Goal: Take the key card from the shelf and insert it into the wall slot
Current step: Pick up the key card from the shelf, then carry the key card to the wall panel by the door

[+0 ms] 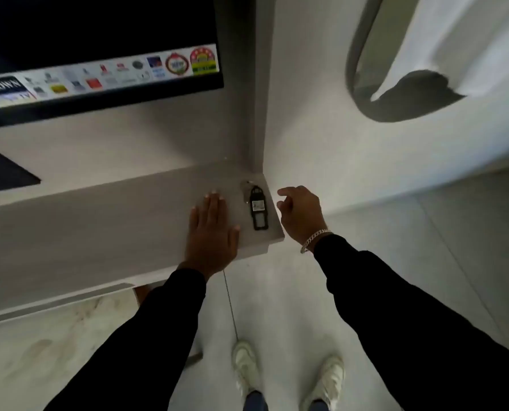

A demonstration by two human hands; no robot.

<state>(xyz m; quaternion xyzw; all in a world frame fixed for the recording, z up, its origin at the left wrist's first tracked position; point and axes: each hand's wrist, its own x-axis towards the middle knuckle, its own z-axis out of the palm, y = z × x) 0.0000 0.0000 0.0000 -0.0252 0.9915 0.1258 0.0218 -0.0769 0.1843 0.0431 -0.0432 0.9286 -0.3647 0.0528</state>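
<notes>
The key card (258,208), a narrow black tag with a small white label and a metal key ring at its far end, lies flat near the right end of the pale shelf (99,232). My left hand (211,232) rests palm down on the shelf just left of the card, fingers together, holding nothing. My right hand (300,213) hovers beside the shelf's right edge, just right of the card, fingers loosely curled and empty, a chain bracelet on the wrist. No wall slot is visible.
A dark TV screen (99,40) with a sticker strip hangs above the shelf. A white wall (321,129) meets the shelf's right end. A grey-framed curved opening (395,84) lies at the upper right. A dark panel (4,173) sits far left. My white shoes (289,378) stand on tiled floor.
</notes>
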